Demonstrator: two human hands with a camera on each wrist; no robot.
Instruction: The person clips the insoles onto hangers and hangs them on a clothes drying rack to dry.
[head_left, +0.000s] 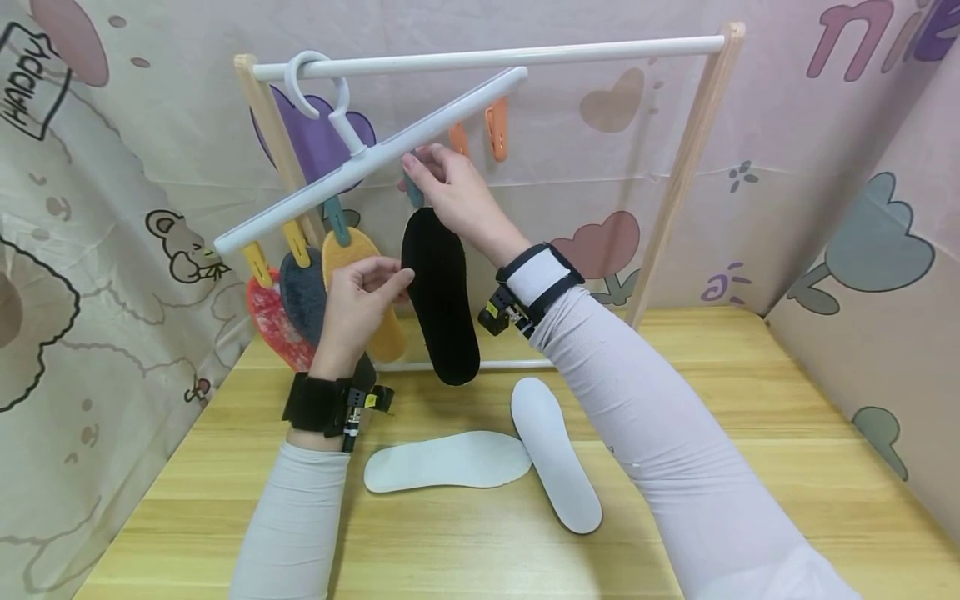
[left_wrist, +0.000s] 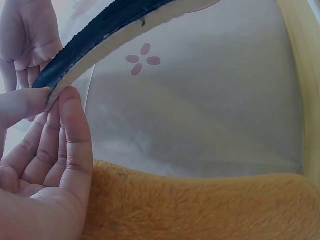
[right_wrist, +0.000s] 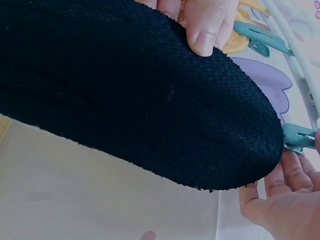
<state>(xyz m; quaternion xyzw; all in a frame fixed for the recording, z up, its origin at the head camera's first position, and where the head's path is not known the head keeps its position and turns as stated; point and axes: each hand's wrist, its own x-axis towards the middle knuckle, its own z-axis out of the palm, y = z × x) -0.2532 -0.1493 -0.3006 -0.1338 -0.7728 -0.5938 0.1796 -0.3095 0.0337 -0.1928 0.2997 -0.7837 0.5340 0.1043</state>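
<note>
Pale wooden table (head_left: 750,467), two white insoles (head_left: 448,460) (head_left: 556,454) lying flat — toes touching, wooden-framed rack (head_left: 693,142) standing behind

teal clip (head_left: 413,192): mostly behind right hand (head_left: 453,196) | red insole (head_left: 273,321): partly behind grey insole (head_left: 303,296)

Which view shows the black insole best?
The head view: the whole black insole hangs below the hanger. The left wrist view shows only its edge; the right wrist view shows its toe end close up.
</note>
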